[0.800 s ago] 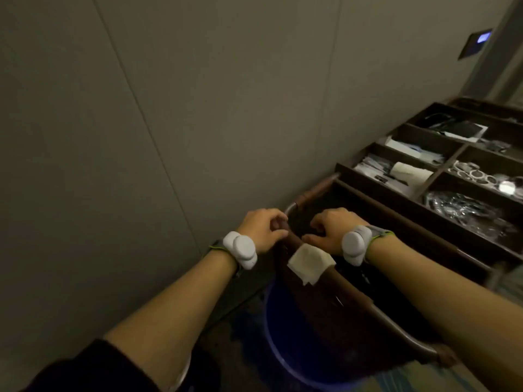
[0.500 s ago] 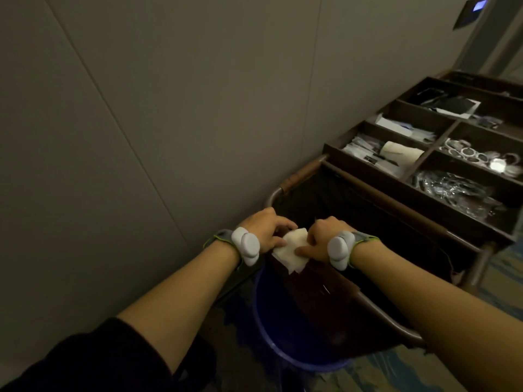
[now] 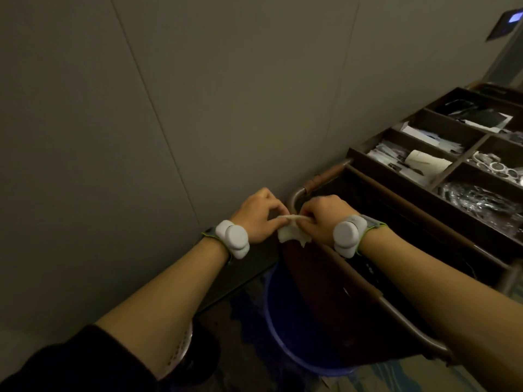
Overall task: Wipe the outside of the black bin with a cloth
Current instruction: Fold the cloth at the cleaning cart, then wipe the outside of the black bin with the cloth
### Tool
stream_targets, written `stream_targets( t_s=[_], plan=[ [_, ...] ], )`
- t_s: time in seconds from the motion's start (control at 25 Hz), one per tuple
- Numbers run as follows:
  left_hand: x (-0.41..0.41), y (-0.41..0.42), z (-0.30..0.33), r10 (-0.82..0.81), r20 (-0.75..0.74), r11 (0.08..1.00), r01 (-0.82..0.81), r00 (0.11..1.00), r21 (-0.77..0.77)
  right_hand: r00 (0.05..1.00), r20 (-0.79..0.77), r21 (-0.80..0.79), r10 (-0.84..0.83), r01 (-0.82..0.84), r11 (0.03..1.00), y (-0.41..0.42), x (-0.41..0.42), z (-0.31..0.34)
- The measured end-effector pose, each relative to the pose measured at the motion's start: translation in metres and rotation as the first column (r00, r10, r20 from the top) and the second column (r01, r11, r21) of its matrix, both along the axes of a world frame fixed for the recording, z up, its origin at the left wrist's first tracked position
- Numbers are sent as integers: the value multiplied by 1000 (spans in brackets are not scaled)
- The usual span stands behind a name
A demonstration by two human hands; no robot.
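A small white cloth (image 3: 291, 232) is bunched between both my hands, just above the near corner of a housekeeping cart. My left hand (image 3: 259, 215) pinches its left end with the fingers closed. My right hand (image 3: 324, 215) grips its right end. Each wrist wears a white tracker on a green-edged band. I cannot pick out a black bin with certainty; a dark sack (image 3: 334, 301) hangs from the cart frame right below my hands.
The cart's metal rail (image 3: 297, 195) curves just behind my hands. A blue bucket (image 3: 285, 329) stands on the floor under the sack. Wooden tray compartments (image 3: 441, 176) at right hold paper packets, rings and plastic wraps. A plain wall (image 3: 169, 108) fills the left.
My left hand has left the cart rail and taken hold of the cloth. The cloth, hanging flat from my right hand before, is now gathered and pulled between both hands.
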State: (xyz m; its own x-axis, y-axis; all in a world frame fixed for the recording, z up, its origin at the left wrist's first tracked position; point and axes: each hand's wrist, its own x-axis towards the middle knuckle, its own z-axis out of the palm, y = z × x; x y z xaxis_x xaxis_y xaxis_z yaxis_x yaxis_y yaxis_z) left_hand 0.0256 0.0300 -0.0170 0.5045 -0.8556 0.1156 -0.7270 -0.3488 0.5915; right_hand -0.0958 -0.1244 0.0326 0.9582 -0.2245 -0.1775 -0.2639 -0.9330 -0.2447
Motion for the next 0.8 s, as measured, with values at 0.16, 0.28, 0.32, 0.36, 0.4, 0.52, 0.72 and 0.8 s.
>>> stream_targets(
  t_s=[0.16,0.28,0.32,0.36,0.4,0.52,0.72,0.8],
  plan=[
    [21,70,5,170,-157,976,-188,973,-107,974,213,77,81,-99,992,50,37,-1],
    [30,140,-15,337,-314,900,-402,887,-168,953,257,174,157,-206,963,109,71,-27],
    [31,160,-26,376,-364,870,-460,852,-176,948,257,203,186,-241,949,126,80,-39],
    [30,181,-42,408,-403,843,-508,819,-178,943,258,233,212,-274,933,144,87,-55],
    [27,199,-55,429,-445,820,-546,786,-175,938,258,260,229,-296,919,159,93,-71],
    [16,256,-112,506,-540,730,-668,672,-147,920,235,314,313,-377,871,211,108,-135],
    [-5,314,-214,564,-602,587,-787,565,-189,894,234,390,382,-446,806,270,110,-242],
    [-10,328,-260,588,-606,515,-825,536,-230,877,256,400,407,-479,781,286,108,-286]
  ],
)
